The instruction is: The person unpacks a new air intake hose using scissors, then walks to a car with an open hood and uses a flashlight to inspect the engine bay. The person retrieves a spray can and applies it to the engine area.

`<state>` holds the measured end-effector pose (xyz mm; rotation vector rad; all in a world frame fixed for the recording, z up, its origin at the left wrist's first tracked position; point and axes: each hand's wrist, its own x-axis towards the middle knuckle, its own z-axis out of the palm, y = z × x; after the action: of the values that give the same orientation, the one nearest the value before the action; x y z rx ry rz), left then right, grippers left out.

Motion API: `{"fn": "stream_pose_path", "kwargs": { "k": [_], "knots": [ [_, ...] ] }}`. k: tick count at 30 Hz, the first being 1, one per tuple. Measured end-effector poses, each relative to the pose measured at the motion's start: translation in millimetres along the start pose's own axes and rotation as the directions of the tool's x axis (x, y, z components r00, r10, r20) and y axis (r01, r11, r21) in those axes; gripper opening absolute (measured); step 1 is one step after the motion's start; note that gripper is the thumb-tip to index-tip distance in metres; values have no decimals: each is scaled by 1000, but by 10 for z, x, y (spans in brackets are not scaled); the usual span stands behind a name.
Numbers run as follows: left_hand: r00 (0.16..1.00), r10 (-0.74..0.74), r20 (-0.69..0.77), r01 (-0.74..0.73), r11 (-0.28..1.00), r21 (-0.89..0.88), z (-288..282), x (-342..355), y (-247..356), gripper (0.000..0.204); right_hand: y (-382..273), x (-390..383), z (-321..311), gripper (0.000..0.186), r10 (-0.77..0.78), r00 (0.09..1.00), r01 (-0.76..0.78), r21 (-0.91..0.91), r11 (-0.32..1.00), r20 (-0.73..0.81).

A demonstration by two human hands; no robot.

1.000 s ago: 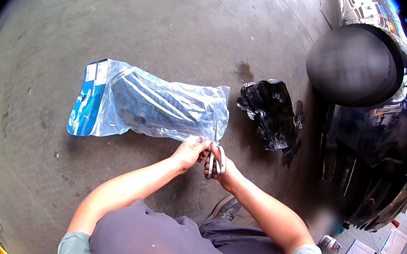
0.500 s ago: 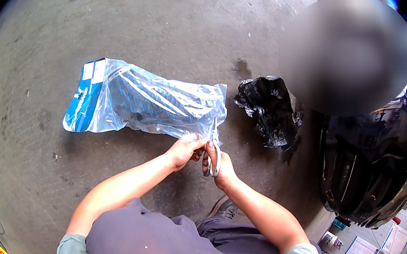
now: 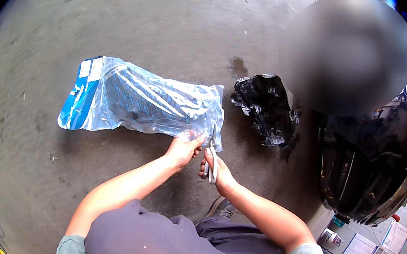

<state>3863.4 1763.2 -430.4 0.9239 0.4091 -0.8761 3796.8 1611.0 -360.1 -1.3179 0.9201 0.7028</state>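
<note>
Your left hand (image 3: 181,151), the nearer, pinches the bag (image 3: 145,94) near its right end, its long axis running far-left, while your right hand (image 3: 223,171) grips the scissors (image 3: 213,178).

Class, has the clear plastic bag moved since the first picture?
No, not noticeably: the clear plastic bag keeps about the same spacing from the dark floor stain; both shift slightly up-left together in view.

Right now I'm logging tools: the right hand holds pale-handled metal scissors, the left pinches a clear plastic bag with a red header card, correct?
The header card is blue, not red, as the head view shows; the right hand holds the scissors, the left hand pinches the bag.
</note>
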Motion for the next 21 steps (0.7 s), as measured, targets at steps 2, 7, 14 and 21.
{"fn": "stream_pose_path", "kwargs": {
  "k": [2,7,14,21],
  "knots": [
    [999,42,9,-42,999,18,-37,-15,-53,22,-10,74,-19,61,12,1000,-12,42,999,2],
    [995,66,81,-70,996,49,-109,-104,-137,19,-249,341,-93,79,84,995,-86,32,996,59],
    [993,42,112,-55,992,117,-202,-251,-194,18,-591,432,-108,81,-63,993,43,-184,982,-104],
    [993,-8,118,-6,993,121,-260,-222,-206,21,-831,481,-153,65,-9,1000,12,143,990,-21]
  ]
}}
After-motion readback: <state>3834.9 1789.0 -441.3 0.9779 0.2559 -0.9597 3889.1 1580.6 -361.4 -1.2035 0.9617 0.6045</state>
